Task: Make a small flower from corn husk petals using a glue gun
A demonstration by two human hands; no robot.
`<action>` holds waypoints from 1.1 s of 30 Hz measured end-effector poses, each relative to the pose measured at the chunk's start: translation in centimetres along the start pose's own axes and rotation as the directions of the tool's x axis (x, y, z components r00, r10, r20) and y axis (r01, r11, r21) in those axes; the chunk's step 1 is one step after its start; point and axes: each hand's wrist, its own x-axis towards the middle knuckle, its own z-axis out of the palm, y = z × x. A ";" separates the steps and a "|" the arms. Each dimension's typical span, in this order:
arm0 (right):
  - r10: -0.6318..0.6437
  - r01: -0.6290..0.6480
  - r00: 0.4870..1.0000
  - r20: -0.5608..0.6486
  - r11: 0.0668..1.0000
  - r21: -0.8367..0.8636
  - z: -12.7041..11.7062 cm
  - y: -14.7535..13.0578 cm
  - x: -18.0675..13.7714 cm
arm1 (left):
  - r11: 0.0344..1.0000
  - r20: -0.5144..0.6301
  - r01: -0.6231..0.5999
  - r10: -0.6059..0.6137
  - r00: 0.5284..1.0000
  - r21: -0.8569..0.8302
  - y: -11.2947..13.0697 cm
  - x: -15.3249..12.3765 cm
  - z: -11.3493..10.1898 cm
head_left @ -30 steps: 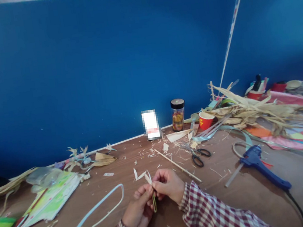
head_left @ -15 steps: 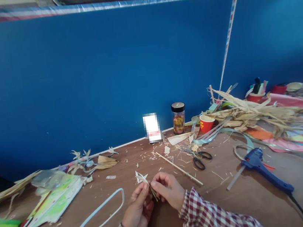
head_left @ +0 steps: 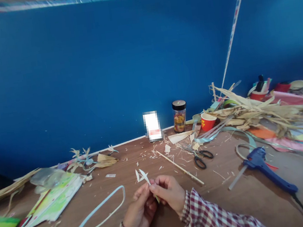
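Observation:
Between my two hands is a small corn-husk flower (head_left: 143,175) with pale, pointed petals sticking up and a thin greenish stem end showing below the fingers. My left hand (head_left: 138,210) is closed, its thumb and fingers pinching the flower's base from the left. Close against it, my right hand (head_left: 170,192) pinches the same base with thumb and forefinger. Where the petals meet the stem is hidden by the fingertips. Beyond the hands lie a thin stick (head_left: 179,167) and black-handled scissors (head_left: 200,162).
A blue glue gun (head_left: 269,172) with a cord lies at right. Dried corn husks (head_left: 251,109), a red paper cup (head_left: 208,121) and a lidded jar (head_left: 179,119) stand behind. At left are a looped pale-blue strip (head_left: 92,216), painted paper (head_left: 57,200) and finished-looking husk flowers (head_left: 83,159).
My right thumb and fingers have shifted up and over the flower's base, and its petals point more narrowly upward. The view has tilted slightly down.

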 end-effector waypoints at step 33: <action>-0.330 0.153 0.917 -0.224 0.810 -0.566 0.8 -1.9 -1.4 | 0.963 -0.111 -0.146 0.175 0.978 0.227 -0.7 0.2 -0.2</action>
